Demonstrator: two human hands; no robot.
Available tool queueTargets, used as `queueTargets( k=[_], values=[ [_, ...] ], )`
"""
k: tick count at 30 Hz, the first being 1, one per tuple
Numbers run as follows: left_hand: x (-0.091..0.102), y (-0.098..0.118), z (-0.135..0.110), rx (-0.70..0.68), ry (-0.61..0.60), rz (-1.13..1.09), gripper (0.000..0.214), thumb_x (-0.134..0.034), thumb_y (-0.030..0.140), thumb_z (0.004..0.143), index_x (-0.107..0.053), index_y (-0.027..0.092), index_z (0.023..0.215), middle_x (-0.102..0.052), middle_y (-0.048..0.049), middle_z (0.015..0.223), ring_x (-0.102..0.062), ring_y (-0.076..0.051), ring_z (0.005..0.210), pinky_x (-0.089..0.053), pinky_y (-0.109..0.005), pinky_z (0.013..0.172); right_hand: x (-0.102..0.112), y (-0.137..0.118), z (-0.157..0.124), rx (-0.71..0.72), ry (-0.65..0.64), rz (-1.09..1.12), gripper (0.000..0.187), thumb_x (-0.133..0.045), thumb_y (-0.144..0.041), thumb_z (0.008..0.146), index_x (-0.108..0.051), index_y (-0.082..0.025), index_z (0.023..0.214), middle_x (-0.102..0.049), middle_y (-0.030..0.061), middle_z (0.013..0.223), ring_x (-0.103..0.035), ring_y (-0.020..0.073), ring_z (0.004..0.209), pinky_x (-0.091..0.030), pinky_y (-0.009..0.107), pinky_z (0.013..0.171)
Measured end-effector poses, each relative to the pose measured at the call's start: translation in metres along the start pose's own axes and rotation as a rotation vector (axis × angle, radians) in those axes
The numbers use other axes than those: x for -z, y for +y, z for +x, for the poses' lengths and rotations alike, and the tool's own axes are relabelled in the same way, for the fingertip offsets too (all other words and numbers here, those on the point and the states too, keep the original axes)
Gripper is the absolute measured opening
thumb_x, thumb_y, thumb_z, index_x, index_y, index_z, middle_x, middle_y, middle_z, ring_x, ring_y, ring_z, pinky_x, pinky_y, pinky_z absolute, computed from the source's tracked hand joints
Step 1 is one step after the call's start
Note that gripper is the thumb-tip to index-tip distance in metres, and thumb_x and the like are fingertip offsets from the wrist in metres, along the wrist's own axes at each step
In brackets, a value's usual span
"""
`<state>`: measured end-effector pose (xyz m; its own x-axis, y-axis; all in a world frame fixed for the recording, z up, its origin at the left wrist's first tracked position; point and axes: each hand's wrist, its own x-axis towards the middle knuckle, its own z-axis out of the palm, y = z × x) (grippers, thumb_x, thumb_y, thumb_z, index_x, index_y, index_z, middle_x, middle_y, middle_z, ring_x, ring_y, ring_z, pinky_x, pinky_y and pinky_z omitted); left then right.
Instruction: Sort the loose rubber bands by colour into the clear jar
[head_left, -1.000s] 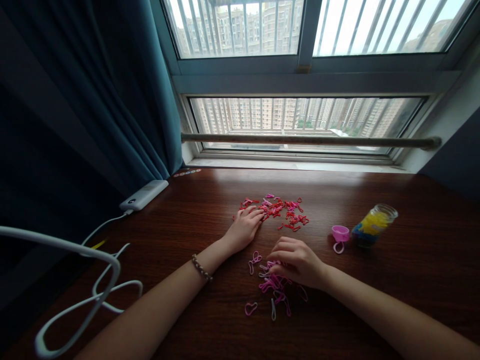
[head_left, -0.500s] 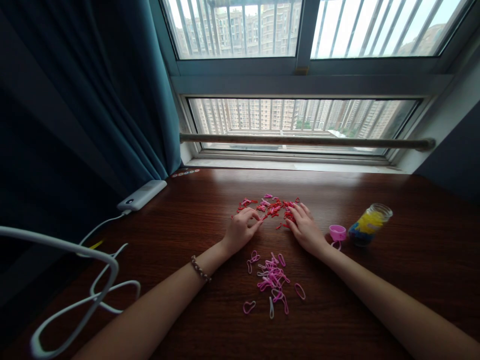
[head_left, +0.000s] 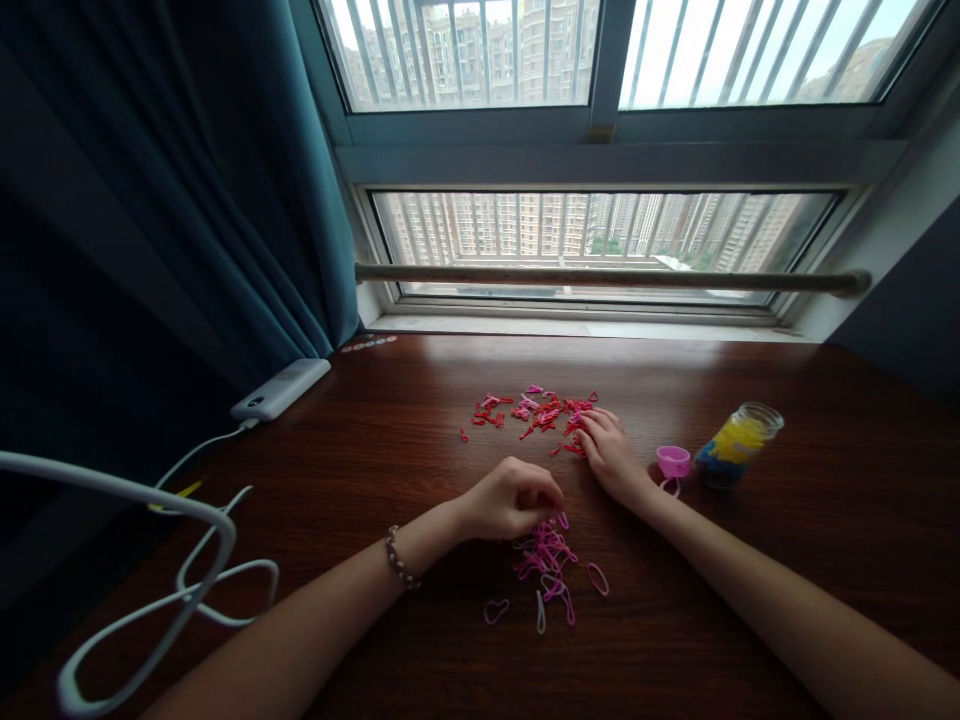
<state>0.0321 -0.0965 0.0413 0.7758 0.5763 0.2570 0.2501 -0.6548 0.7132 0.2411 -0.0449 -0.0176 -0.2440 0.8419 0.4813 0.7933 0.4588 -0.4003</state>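
My left hand [head_left: 514, 497], with a beaded bracelet [head_left: 402, 558] on its wrist, is just above the far end of a pile of pink rubber bands [head_left: 546, 555]. Its thumb and fingertips are pinched together, and whatever they hold is too small to make out. Farther off, my right hand [head_left: 611, 455] rests with fingers stretched out at the right end of a scattered heap of red and pink rubber bands [head_left: 546, 415]. Its fingertips touch the bands there. A heart-shaped band [head_left: 496, 611] and a pink oval one [head_left: 598, 579] lie apart from the near pile.
Right of my right hand, a pink cap with a ring [head_left: 673, 462] lies beside a tilted clear jar [head_left: 739, 445] of yellow and blue bands. At left are a white power strip [head_left: 281, 390] and a looping white cable [head_left: 225, 545]. A window sill [head_left: 600, 328] borders the table's far edge.
My left hand has come back from the red heap toward me, over the pink pile, and covers where some loose pink bands lay. My right hand stays at the red heap.
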Motion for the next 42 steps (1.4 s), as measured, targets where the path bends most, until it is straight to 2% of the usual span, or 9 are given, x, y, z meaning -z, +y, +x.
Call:
queueTargets(
  k=[10,21,24,26,30,32,34,37,42],
  values=[
    [-0.006,-0.001,-0.002,-0.050,-0.144,0.047,0.018,-0.053,0.011,0.071,-0.065,0.013,0.084,-0.066,-0.0050,0.075,-0.057,-0.010,0.064,-0.045,-0.018,0.061,0.000,-0.002,-0.002,0.004,-0.053,-0.065,0.033,-0.037,-0.029,0.089,-0.055,-0.015,0.113,-0.053,0.0122,0.116,-0.039,0.0276,0.113,-0.034,0.046,0.096],
    [0.000,0.002,-0.002,-0.058,-0.113,0.101,0.017,-0.054,0.022,0.075,-0.065,0.013,0.085,-0.062,-0.0042,0.069,-0.053,-0.010,0.059,-0.042,-0.019,0.059,0.012,-0.008,0.002,-0.054,0.157,0.241,0.030,-0.037,-0.025,0.088,-0.064,-0.013,0.095,-0.060,0.0122,0.102,-0.051,0.0229,0.099,-0.040,0.040,0.091],
    [0.007,-0.003,0.000,-0.040,-0.015,0.156,0.015,-0.054,0.023,0.077,-0.064,0.012,0.081,-0.059,-0.0031,0.065,-0.050,-0.009,0.055,-0.040,-0.019,0.054,0.014,-0.011,0.001,-0.075,0.180,0.272,0.030,-0.038,-0.026,0.088,-0.064,-0.012,0.095,-0.061,0.0122,0.102,-0.053,0.0227,0.097,-0.041,0.039,0.088],
    [0.017,-0.011,0.001,-0.014,0.116,0.221,0.014,-0.053,0.022,0.078,-0.063,0.013,0.076,-0.059,-0.0031,0.065,-0.050,-0.009,0.057,-0.040,-0.020,0.055,0.016,-0.013,0.000,-0.078,0.199,0.298,0.029,-0.038,-0.025,0.088,-0.064,-0.013,0.095,-0.061,0.0112,0.101,-0.054,0.0219,0.095,-0.042,0.037,0.087],
    [0.045,-0.042,-0.003,0.111,0.514,0.422,0.018,-0.048,0.025,0.082,-0.062,0.015,0.078,-0.062,-0.0057,0.076,-0.055,-0.015,0.075,-0.044,-0.027,0.072,0.023,-0.022,-0.001,-0.076,0.250,0.354,0.029,-0.037,-0.024,0.089,-0.064,-0.016,0.092,-0.061,0.0093,0.100,-0.056,0.0206,0.093,-0.043,0.035,0.085],
    [0.058,-0.061,-0.008,0.208,0.616,0.546,0.019,-0.046,0.026,0.083,-0.061,0.016,0.088,-0.063,-0.0074,0.088,-0.053,-0.019,0.089,-0.042,-0.034,0.083,0.028,-0.030,-0.003,-0.061,0.252,0.382,0.028,-0.037,-0.023,0.089,-0.065,-0.017,0.091,-0.061,0.0087,0.099,-0.056,0.0207,0.092,-0.043,0.034,0.084],
    [0.066,-0.079,-0.013,0.288,0.596,0.642,0.023,-0.048,0.027,0.082,-0.059,0.017,0.099,-0.061,-0.0085,0.103,-0.048,-0.023,0.105,-0.037,-0.040,0.093,0.032,-0.041,-0.006,-0.034,0.233,0.409,0.028,-0.038,-0.023,0.089,-0.066,-0.018,0.089,-0.061,0.0083,0.096,-0.057,0.0208,0.091,-0.044,0.034,0.082],
    [0.068,-0.097,-0.018,0.387,0.452,0.665,0.029,-0.044,0.032,0.084,-0.056,0.022,0.108,-0.055,-0.0055,0.119,-0.034,-0.026,0.122,-0.027,-0.049,0.099,0.038,-0.060,-0.015,0.060,0.182,0.460,0.026,-0.040,-0.021,0.088,-0.066,-0.018,0.084,-0.061,0.0079,0.091,-0.058,0.0197,0.086,-0.046,0.033,0.079],
    [0.064,-0.101,-0.019,0.425,0.323,0.638,0.033,-0.035,0.036,0.088,-0.051,0.028,0.115,-0.051,-0.0019,0.126,-0.028,-0.025,0.127,-0.015,-0.058,0.100,0.041,-0.084,-0.034,0.402,0.002,0.504,0.018,-0.044,-0.011,0.083,-0.062,-0.015,0.081,-0.060,0.0088,0.086,-0.057,0.0163,0.076,-0.049,0.029,0.068]
  ],
)
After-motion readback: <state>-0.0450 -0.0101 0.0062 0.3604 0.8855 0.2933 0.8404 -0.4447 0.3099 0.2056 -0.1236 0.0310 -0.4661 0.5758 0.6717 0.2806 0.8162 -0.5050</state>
